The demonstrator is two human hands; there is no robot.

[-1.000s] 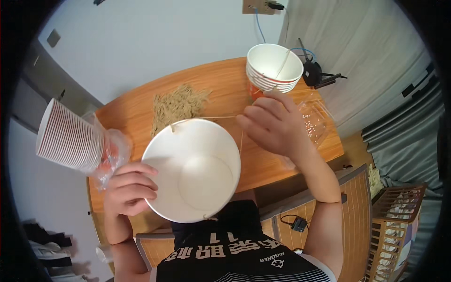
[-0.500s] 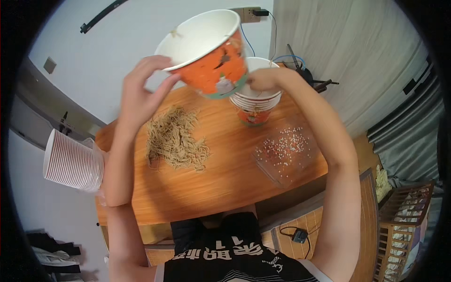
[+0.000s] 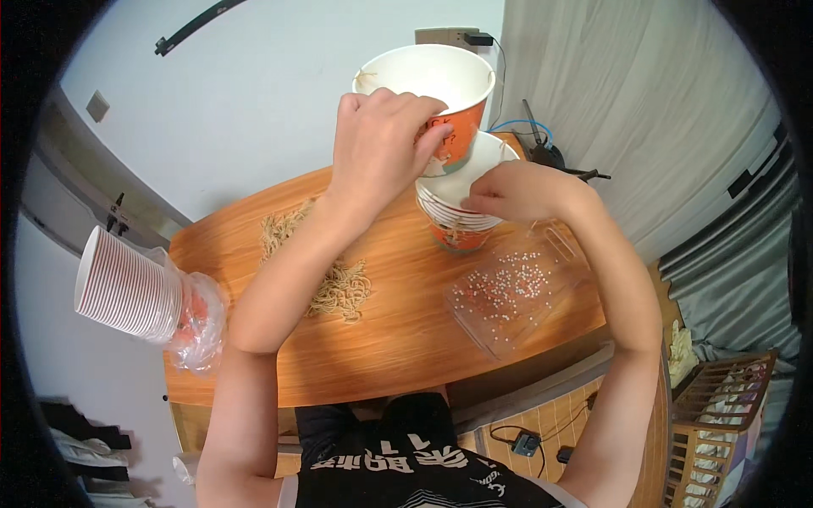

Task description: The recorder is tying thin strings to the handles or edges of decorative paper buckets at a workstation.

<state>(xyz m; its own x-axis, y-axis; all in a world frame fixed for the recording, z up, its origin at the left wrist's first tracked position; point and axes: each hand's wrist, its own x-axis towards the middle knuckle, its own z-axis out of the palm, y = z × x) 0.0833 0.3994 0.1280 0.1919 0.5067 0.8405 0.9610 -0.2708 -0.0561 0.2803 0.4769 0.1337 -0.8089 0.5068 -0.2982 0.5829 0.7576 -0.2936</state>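
My left hand [image 3: 381, 144] grips the near rim of an orange paper bucket [image 3: 461, 140] with a white inside, thumb outside the wall. It is held tilted in the air, and short strings are tied at both sides of its rim. Just below and to the right stands a stack of similar paper buckets [image 3: 460, 240], also with strings at their rims. My right hand [image 3: 521, 190] is closed at the near rim of that stack, fingers curled over it; the fingertips are partly hidden. Behind my left forearm lies a pile of tan strings [image 3: 343, 292], partly covered.
A clear plastic tray [image 3: 487, 339] of small white and red beads sits right on the wooden table [image 3: 398, 364]. At the left edge, a stack of white-rimmed paper buckets [image 3: 127, 284] lies in a plastic bag [image 3: 199, 334]. Black antennas and a blue cable [image 3: 542, 127] are at the back right.
My left hand has carried the bucket right, over the stack, and brought it closer to upright. My right hand has drawn nearer along the stack's rim, away from the held bucket.
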